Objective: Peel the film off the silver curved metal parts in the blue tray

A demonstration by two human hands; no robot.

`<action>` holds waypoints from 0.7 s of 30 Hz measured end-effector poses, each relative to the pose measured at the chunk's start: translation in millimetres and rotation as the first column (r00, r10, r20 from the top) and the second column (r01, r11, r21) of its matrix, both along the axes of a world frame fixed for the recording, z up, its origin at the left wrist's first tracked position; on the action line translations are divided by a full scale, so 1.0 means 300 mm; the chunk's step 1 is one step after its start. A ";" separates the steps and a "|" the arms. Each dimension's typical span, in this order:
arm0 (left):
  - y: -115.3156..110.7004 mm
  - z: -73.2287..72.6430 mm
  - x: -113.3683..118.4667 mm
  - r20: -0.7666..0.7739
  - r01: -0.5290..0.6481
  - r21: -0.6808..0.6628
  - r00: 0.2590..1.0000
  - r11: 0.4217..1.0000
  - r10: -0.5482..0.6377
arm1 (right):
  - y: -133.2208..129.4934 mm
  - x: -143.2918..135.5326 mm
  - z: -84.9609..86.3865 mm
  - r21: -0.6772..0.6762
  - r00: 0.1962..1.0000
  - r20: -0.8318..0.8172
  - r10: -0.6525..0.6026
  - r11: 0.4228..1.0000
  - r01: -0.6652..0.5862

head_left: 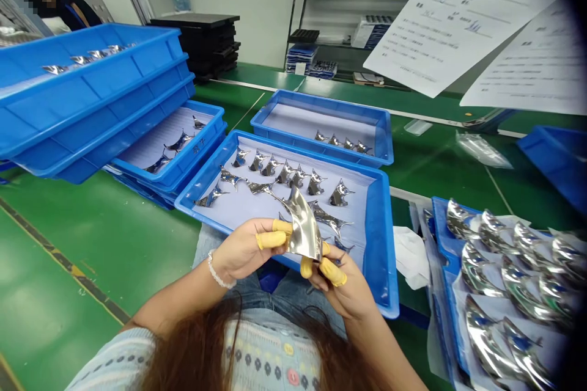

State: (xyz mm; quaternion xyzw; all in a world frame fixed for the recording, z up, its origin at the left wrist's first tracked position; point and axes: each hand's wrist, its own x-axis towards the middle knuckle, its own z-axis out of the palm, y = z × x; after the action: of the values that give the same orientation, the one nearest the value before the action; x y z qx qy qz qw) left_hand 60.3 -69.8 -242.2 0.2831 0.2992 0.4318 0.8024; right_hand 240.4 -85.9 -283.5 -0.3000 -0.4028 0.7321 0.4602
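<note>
A shiny curved metal part (303,226) with a pointed tip is held up between my two hands, over the near edge of a blue tray (387,244). My left hand (250,247), with yellow finger cots on its fingertips, pinches the part's lower left side. At its lower right end my right hand (337,275), also in yellow finger cots, grips it. Smaller pointed metal pieces (340,192) stand and lie on the white paper lining the tray. The surfaces behind my fingers are hidden.
Stacked blue bins (92,104) rise at the left. Behind the tray sits another blue tray (321,119) with several parts. At right, a blue tray (440,208) holds rows of larger shiny parts. Paper sheets (426,24) hang at upper right. A person (64,6) is at far left.
</note>
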 end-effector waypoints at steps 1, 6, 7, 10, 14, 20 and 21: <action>-0.003 0.005 -0.001 -0.015 0.009 0.012 1.000 1.000 -0.009 | 0.000 0.001 -0.008 -0.006 1.000 0.004 0.000 1.000 0.000; -0.008 0.007 0.003 -0.141 0.041 0.079 0.990 0.996 -0.030 | -0.001 0.003 -0.031 -0.037 1.000 0.029 -0.010 0.999 0.011; -0.006 0.003 0.001 -0.174 0.038 0.090 0.985 0.995 -0.021 | 0.002 0.003 -0.036 -0.034 0.999 0.038 -0.007 0.999 0.008; 0.014 -0.003 -0.025 -0.332 0.019 0.164 0.943 0.986 0.037 | 0.018 0.010 -0.061 -0.025 0.996 0.083 -0.035 0.999 0.037; 0.070 -0.017 -0.102 -0.720 0.101 0.391 0.652 0.915 0.236 | 0.050 0.028 -0.125 -0.091 0.988 0.073 -0.139 0.985 0.145; 0.146 -0.136 -0.169 -0.952 0.392 0.285 0.011 0.875 0.306 | 0.064 0.040 -0.188 -0.193 0.982 0.006 -0.190 0.963 0.187; 0.151 -0.160 -0.167 -0.954 0.401 0.269 -0.012 0.875 0.299 | 0.063 0.040 -0.188 -0.190 0.983 0.011 -0.186 0.964 0.185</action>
State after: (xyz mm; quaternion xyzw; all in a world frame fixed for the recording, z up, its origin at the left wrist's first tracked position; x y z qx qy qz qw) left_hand 10.2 -24.4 -290.1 0.7024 0.6495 0.1257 0.2625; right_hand 252.4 -67.1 -339.9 -0.3764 -0.2994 0.7221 0.4972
